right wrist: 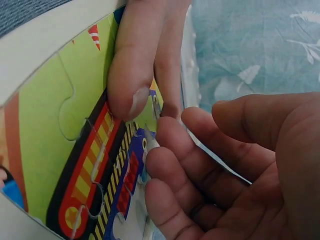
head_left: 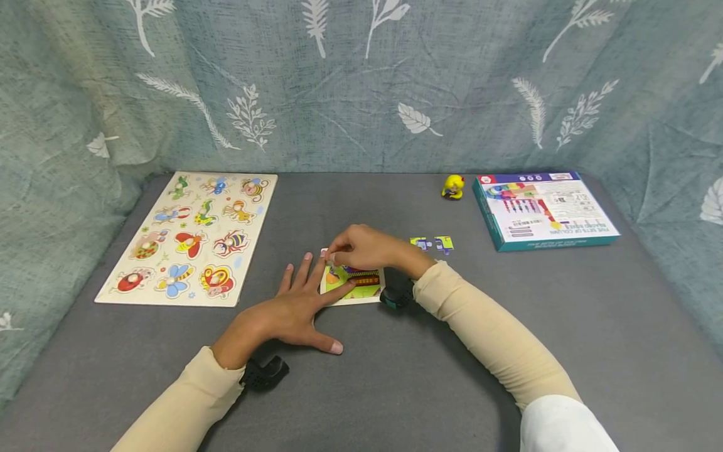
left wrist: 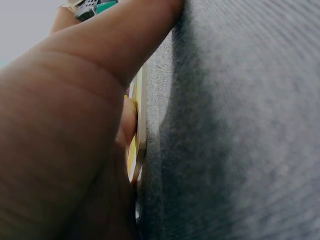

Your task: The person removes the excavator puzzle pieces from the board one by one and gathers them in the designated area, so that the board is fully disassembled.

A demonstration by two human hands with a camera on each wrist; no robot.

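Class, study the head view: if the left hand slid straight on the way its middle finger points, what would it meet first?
Most likely the right hand, close ahead at the puzzle; how high it sits is unclear, so contact isn't certain.

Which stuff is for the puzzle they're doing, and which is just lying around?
For the puzzle:
small picture puzzle
left hand and right hand
two loose pieces, probably

Just lying about, it seems:
bug board
yellow toy
teal-edged box
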